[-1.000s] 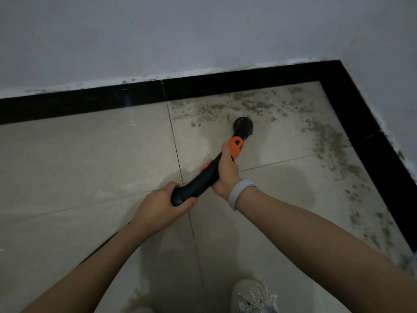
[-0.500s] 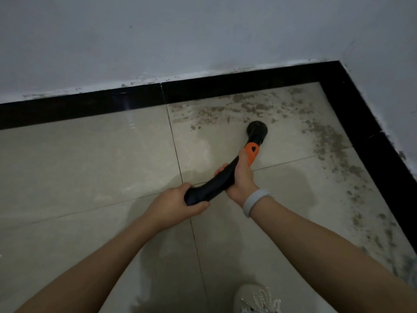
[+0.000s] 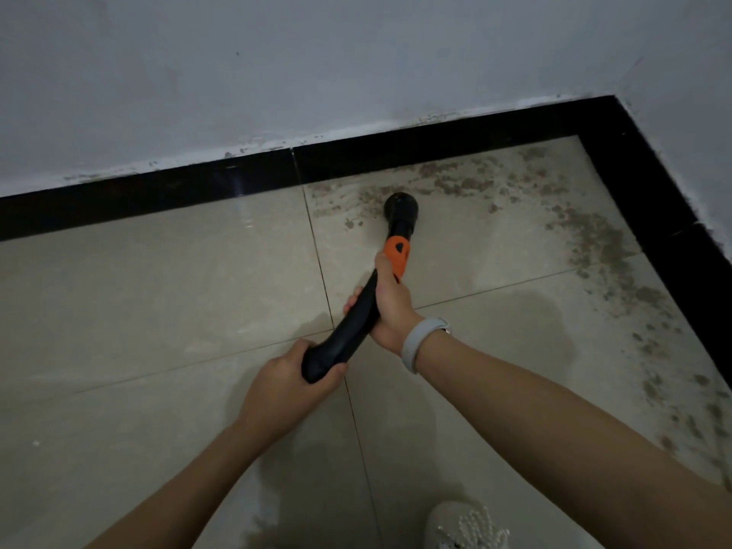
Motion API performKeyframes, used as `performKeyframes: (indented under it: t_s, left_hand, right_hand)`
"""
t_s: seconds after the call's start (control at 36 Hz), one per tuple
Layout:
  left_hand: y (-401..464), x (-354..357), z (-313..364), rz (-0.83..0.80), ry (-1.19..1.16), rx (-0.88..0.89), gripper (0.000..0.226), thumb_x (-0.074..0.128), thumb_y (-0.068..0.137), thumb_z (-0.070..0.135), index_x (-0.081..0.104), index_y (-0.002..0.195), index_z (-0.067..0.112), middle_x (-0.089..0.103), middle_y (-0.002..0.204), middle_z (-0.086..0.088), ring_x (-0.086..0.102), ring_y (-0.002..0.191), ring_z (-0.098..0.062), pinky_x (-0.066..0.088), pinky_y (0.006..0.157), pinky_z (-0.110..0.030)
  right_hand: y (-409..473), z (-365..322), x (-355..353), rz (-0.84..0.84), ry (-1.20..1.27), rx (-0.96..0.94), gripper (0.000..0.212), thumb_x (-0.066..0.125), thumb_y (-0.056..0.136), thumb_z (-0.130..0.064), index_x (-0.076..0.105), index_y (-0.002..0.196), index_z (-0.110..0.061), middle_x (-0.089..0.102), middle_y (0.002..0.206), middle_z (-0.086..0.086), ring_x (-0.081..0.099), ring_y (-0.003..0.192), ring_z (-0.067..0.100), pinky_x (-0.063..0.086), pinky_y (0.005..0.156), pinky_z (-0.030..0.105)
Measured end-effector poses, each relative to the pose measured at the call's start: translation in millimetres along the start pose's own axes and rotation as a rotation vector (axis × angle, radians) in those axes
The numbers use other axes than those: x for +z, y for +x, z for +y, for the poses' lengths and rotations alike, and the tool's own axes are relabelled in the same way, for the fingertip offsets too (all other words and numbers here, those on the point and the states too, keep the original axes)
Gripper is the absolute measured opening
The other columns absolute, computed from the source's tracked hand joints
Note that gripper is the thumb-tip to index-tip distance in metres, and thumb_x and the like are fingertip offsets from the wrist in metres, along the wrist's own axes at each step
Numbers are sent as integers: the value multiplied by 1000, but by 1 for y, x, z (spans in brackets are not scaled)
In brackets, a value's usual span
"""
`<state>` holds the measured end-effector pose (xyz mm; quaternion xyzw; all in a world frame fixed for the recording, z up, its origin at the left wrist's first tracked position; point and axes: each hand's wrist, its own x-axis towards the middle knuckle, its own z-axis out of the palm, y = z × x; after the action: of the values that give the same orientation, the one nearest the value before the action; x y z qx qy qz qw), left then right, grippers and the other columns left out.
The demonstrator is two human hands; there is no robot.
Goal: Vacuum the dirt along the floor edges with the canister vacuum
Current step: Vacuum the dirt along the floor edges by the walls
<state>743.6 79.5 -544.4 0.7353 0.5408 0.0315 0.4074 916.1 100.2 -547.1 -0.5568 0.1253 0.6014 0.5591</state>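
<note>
I hold a curved black vacuum handle (image 3: 348, 330) with an orange collar (image 3: 397, 253); its round black nozzle (image 3: 401, 209) points down at the tiled floor beside the far wall. My left hand (image 3: 291, 384) grips the rear end of the handle. My right hand (image 3: 390, 307) grips it just below the orange collar, a grey band on that wrist. Brown dirt (image 3: 467, 180) lies along the far baseboard, right of the nozzle, and more dirt (image 3: 618, 271) runs down the right wall's edge. The canister is out of view.
A black baseboard (image 3: 158, 194) runs under the white far wall and turns at the corner (image 3: 606, 112) into the right wall. Beige floor tiles (image 3: 138, 291) fill the left. A white shoe (image 3: 463, 527) shows at the bottom edge.
The nozzle has swung back from its rightward sweep toward the far baseboard, into the dirt strip. Both hands kept their grip on the handle.
</note>
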Motion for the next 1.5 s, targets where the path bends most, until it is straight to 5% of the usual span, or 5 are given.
performKeyframes:
  t_s: [0.61,0.94,1.22,1.36,1.5]
  left_hand:
    - [-54,-10,-48,2,46,-96,34,67,82,44,48,107,29,56,75,16,56,65,-1,38,54,-12]
    - [-36,-15,-55,95,-84,-185,31,70,82,38,52,104,25,62,78,10,61,71,-10,48,60,-26]
    - [-24,-23,-50,144,9,-100,42,71,79,48,56,107,20,55,75,9,53,66,-13,36,54,-20]
    - [-53,-9,-60,-54,12,-118,61,46,61,76,42,106,35,57,85,13,56,72,-7,39,58,-13]
    - [-75,6,-76,-109,33,-91,63,34,56,79,39,106,40,58,86,15,59,73,-6,45,64,-18]
  right_hand:
    - [-25,60,24,-66,-123,68,32,59,93,-40,47,90,-10,47,53,6,47,42,19,48,48,28]
    - [-3,55,58,-131,-264,80,33,58,93,-43,47,97,-12,49,55,6,49,45,21,50,54,32]
    - [3,48,62,-110,-196,62,37,59,92,-45,46,91,-10,46,59,6,48,45,20,48,52,30]
    - [-16,71,29,-74,-180,71,34,58,93,-43,46,87,-11,48,54,4,49,43,18,48,50,30]
    - [-32,90,12,-56,-219,35,30,56,95,-39,46,87,-12,50,52,6,50,42,19,48,53,33]
